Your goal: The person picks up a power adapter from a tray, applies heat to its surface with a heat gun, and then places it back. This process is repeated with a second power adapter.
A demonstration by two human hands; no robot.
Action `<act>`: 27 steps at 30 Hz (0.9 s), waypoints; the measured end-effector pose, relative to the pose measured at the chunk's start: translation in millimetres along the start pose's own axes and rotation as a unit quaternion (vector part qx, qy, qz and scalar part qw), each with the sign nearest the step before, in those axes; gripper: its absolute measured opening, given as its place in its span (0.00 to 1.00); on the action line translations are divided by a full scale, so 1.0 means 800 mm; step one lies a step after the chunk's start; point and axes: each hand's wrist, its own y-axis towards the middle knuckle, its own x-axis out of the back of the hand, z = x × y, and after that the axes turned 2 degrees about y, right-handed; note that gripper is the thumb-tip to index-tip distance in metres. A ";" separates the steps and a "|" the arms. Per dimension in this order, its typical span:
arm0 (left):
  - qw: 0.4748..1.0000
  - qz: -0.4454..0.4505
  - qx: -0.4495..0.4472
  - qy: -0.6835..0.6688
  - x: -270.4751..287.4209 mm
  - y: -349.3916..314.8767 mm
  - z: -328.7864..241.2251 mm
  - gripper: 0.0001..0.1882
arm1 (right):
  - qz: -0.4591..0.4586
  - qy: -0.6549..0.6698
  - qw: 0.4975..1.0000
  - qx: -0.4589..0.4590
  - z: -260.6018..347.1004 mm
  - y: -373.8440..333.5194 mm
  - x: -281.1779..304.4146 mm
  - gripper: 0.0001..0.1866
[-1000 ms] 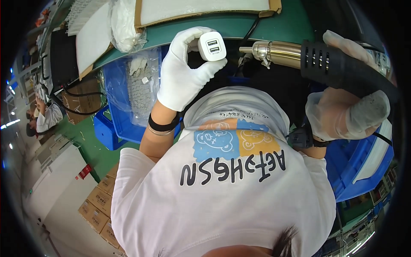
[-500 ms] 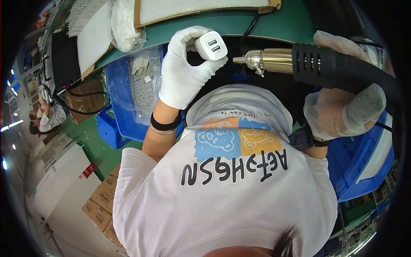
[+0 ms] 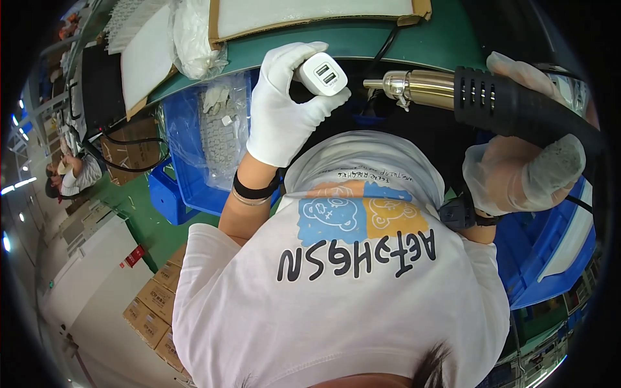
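My left hand, in a white glove, pinches a white USB wall charger between thumb and fingers. Two USB slots on the charger's end face up toward the view. Wrapped around a black slotted barrel is my right hand, in a translucent glove with a grey covering on the thumb. The tool looks like a hot-air gun, with a shiny metal front and a thin nozzle pointing left. Its tip stands a short gap right of the charger, not touching it. The black body hides part of the right hand's fingers.
Ahead is a green worktable with a cardboard-edged white board and a clear plastic bag. Left of me, a blue bin contains many white pieces in plastic. Another blue bin stands right. Cartons are stacked behind left.
Both hands have shifted slightly right in the picture, partly with the whole view. The gap between the nozzle tip and the charger is a little wider. Both grips stay the same.
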 end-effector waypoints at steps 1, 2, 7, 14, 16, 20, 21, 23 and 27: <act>1.000 0.001 -0.008 0.016 0.000 0.000 -0.001 0.29 | -0.026 -0.006 1.000 0.007 -0.002 -0.003 -0.001 0.39; 0.999 0.003 -0.016 0.031 0.001 0.001 -0.001 0.29 | -0.026 -0.007 1.000 0.007 -0.003 -0.003 0.000 0.39; 0.966 0.011 0.190 -0.173 -0.007 -0.008 -0.009 0.26 | -0.008 -0.005 1.000 0.016 -0.007 -0.003 0.004 0.39; 0.966 0.011 0.160 -0.203 -0.013 -0.008 -0.004 0.24 | 0.104 -0.035 0.994 0.018 0.002 0.016 0.016 0.40; 0.967 0.011 0.148 -0.206 -0.013 -0.010 -0.002 0.24 | 0.093 -0.014 0.993 0.065 -0.011 0.015 0.016 0.40; 0.956 0.017 0.158 -0.245 -0.013 -0.008 -0.004 0.24 | 0.084 0.024 0.996 0.035 0.012 0.016 -0.007 0.40; 0.955 0.014 0.158 -0.252 -0.013 -0.008 -0.005 0.24 | 0.082 0.039 0.996 0.009 0.018 0.016 -0.011 0.39; 0.951 0.009 0.156 -0.267 -0.013 -0.009 -0.007 0.24 | 0.083 0.039 0.996 0.010 0.022 0.015 -0.012 0.39; 0.963 0.005 0.143 -0.227 -0.016 -0.011 -0.006 0.24 | 0.091 0.040 0.995 0.014 0.015 0.020 -0.016 0.39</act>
